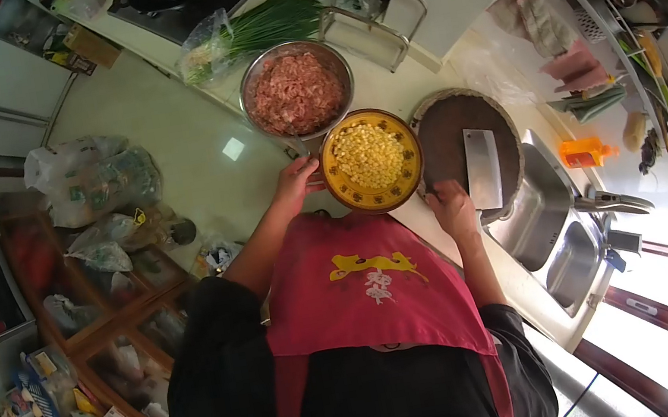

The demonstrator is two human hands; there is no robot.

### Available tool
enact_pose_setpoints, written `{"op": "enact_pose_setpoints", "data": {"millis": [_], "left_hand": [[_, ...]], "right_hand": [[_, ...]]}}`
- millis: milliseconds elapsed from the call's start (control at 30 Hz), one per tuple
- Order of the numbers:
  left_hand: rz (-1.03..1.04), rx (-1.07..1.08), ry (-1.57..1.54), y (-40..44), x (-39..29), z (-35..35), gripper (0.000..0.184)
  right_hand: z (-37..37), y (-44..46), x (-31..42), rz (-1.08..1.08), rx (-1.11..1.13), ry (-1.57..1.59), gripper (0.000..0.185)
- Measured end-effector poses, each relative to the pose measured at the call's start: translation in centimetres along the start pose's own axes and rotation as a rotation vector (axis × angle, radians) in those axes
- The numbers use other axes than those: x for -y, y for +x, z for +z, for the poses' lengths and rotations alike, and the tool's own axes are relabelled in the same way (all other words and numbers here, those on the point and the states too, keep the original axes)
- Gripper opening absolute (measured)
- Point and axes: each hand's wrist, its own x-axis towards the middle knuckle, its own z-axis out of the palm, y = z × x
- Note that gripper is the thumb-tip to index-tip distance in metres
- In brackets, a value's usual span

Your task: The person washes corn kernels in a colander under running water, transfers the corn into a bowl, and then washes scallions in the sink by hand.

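- Our left hand [298, 185]: fingers closed on left edge of corn bowl [349, 195]
- Our right hand [452, 205]: fingers curled near its right edge, can't tell if gripping
- We see corn bowl between metal bowl [341, 63] and chopping board [440, 135]

I have a passage over the chopping board [440, 126], between the corn bowl [370, 153] on the left and the cleaver [482, 167] on the right; far left, the meat bowl [297, 95] and greens [274, 24] block my reach.
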Motion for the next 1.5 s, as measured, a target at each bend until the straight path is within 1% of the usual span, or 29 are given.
{"op": "enact_pose_setpoints", "data": {"millis": [67, 100, 133, 167, 233, 333, 433, 467, 533, 633, 733, 833, 933, 1000, 1033, 1067, 1167, 1200, 1267, 1300, 1400, 1500], "left_hand": [[0.046, -0.016, -0.120, 0.0, -0.9, -1.8, 0.060], [0.074, -0.015, -0.182, 0.3, -1.5, -2.3, 0.063], [0.107, -0.090, -0.206, 0.0, -2.6, -2.2, 0.069], [0.139, -0.120, -0.237, 0.3, -3.6, -2.4, 0.060], [0.194, -0.183, -0.295, 1.1, -5.4, -3.7, 0.043], [0.219, -0.212, -0.252, 3.6, -7.6, -6.5, 0.033], [0.173, -0.092, -0.095, 5.3, -9.9, -8.7, 0.030], [0.143, -0.044, -0.082, 5.9, -10.5, -9.3, 0.025], [0.075, 0.050, -0.057, 6.3, -11.4, -10.3, 0.017], [0.047, 0.090, -0.066, 6.9, -12.3, -11.0, 0.013], [0.039, 0.083, -0.061, 7.9, -13.4, -12.0, 0.015], [0.108, 0.093, 0.094, 8.8, -15.0, -13.9, 0.017], [0.799, -0.285, 0.948, 10.9, -19.9, -15.1, 0.024], [1.171, -0.243, 1.114, 12.9, -24.9, -14.4, 0.032], [1.258, -0.213, 1.272, 14.0, -27.2, -13.5, 0.035], [1.341, -0.179, 1.434, 14.9, -28.8, -13.1, 0.039], [1.233, -0.099, 1.885, 16.7, -30.7, -14.8, 0.052], [1.136, -0.075, 1.912, 16.8, -31.4, -15.7, 0.045], [1.132, -0.181, 1.911, 16.4, -32.4, -18.0, 0.035], [1.127, -0.228, 1.916, 15.9, -32.5, -19.0, 0.033], [1.070, -0.482, 1.823, 14.0, -32.4, -20.9, 0.034], [1.203, -0.614, 1.736, 13.9, -31.1, -22.8, 0.030]], "right_hand": [[-1.2, 2.8, 5.6, 0.007, 0.088, 0.125, 0.028], [-0.7, 4.4, 7.8, 0.008, 0.123, 0.181, 0.029], [1.1, 5.9, 9.6, -0.141, 0.132, 0.223, 0.031], [3.1, 7.3, 11.5, -0.289, 0.143, 0.262, 0.033], [5.9, 10.0, 16.1, -0.516, 0.276, 0.048, 0.038], [10.7, 13.1, 20.1, -0.609, 0.408, -0.468, 0.041], [13.5, 15.7, 20.6, -0.708, 0.114, -0.343, 0.044], [14.1, 16.5, 20.5, -0.604, 0.201, -0.440, 0.043], [11.9, 18.1, 23.2, -0.386, 0.382, -0.622, 0.041], [12.1, 19.0, 22.9, -0.417, 0.409, -0.592, 0.037], [14.0, 17.6, 22.5, -0.324, 0.310, -0.539, 0.031], [12.3, 16.9, 24.2, -0.378, 0.169, -0.344, 0.027], [11.6, 17.7, 25.3, -0.317, 0.050, -0.193, 0.023], [11.4, 19.2, 26.2, -0.336, 0.079, -0.141, 0.028], [11.3, 20.3, 26.7, -0.347, 0.089, -0.118, 0.031], [11.4, 21.2, 27.8, -0.289, 0.099, -0.024, 0.029], [13.5, 24.9, 28.9, -0.321, 0.157, 0.116, 0.028], [14.7, 26.4, 28.8, -0.339, 0.162, 0.113, 0.029], [16.6, 29.9, 28.9, -0.300, 0.227, 0.103, 0.028], [17.8, 31.5, 29.1, -0.277, 0.260, 0.103, 0.028], [21.6, 37.3, 30.0, -0.376, 0.158, 0.001, 0.027], [24.3, 41.9, 33.3, -0.404, 0.251, -0.079, 0.030]]}}
